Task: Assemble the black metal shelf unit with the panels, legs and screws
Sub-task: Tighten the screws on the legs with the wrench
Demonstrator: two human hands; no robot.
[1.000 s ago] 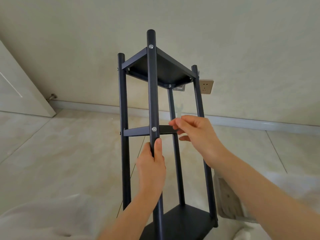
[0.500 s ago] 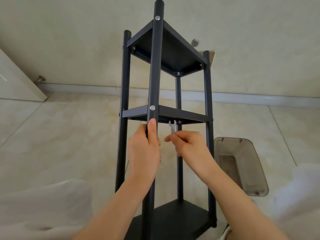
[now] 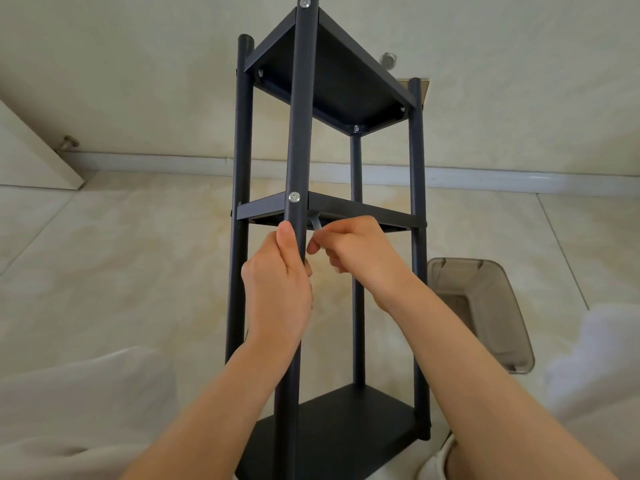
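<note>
Black metal shelf unit (image 3: 346,88) stands upright on the tiled floor (image 3: 121,254), occupying the frame from 12 to 6 o'clock, three panels fitted between four legs. Left hand (image 3: 277,289) grips the nearest leg (image 3: 301,133) just below the middle panel (image 3: 363,211), fingers curled round the tube, thumb lying along it. Right hand (image 3: 360,254), at 3 o'clock of the left, pinches a small flat wrench (image 3: 316,221) whose head reaches under the middle panel behind a silver screw (image 3: 294,197). A translucent grey tray (image 3: 485,306) lies on the floor at 4 o'clock.
</note>
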